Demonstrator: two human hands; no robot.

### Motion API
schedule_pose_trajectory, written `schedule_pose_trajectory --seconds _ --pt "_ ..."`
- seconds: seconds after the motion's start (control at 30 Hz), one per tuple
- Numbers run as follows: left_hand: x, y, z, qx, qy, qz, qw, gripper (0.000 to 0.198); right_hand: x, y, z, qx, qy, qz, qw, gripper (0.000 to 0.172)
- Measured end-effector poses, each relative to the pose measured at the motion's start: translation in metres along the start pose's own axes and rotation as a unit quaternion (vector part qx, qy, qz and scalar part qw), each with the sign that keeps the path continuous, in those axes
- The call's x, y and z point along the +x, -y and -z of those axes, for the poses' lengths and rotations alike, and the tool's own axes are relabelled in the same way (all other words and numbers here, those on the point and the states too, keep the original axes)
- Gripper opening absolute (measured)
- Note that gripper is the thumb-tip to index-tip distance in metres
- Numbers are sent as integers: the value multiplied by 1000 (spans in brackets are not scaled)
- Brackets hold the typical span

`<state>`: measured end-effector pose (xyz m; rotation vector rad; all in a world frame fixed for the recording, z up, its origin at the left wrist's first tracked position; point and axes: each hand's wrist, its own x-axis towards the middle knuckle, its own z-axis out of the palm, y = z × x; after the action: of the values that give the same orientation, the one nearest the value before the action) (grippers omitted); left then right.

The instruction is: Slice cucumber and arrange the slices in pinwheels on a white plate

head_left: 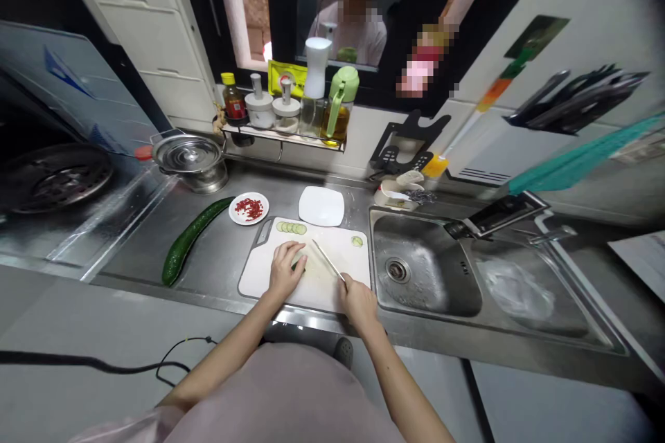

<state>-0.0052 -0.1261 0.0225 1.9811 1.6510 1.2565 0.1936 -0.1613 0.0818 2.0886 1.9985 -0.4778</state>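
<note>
My right hand [359, 301] is closed round the handle of a knife [327, 259], whose narrow blade points up and left over the white cutting board [325, 297]. On the board's left half, my left hand [285, 270] rests with bent fingers and thumb on a cucumber piece [300, 265]. Only a small dark green part of that piece shows; the fingers hide the rest. A short row of cucumber slices [291, 228] lies along the board's far edge. Near the far right corner is another small cucumber slice [357, 241].
Left of the board are a whole cucumber [190, 242] and a plate of chopped red pieces [249, 208]. A white plate [321, 205] sits behind it. To the right is the sink [426, 270] with its tap [499, 214]. A lidded pot [192, 159] and seasoning rack [285, 136] stand farther back.
</note>
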Motion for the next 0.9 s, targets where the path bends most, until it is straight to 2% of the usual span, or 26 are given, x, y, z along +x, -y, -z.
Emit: schedule_pose_trajectory --seconds 0.07,0.17,0.23,0.3,0.43,0.7,0.9 --pt "18 -14 7 21 88 -54 994 37 -4 0 2 -11 -5 13 1000 37" --pt "39 -30 13 61 236 -147 959 53 -10 0 4 -43 -20 41 998 35" --pt "47 -35 13 75 292 -172 938 53 -14 -2 5 -58 -32 50 997 34" --pt "50 -37 11 80 324 -177 926 44 -16 -5 6 -61 -41 53 996 34" --pt "49 -34 6 65 343 -184 919 26 -17 -13 4 -56 -48 51 996 36" --pt "40 -34 -3 38 343 -203 916 9 -15 -22 -2 -61 -47 42 996 32" --pt "32 -41 -9 40 348 -187 918 12 -14 -24 0 -68 -52 51 995 29"
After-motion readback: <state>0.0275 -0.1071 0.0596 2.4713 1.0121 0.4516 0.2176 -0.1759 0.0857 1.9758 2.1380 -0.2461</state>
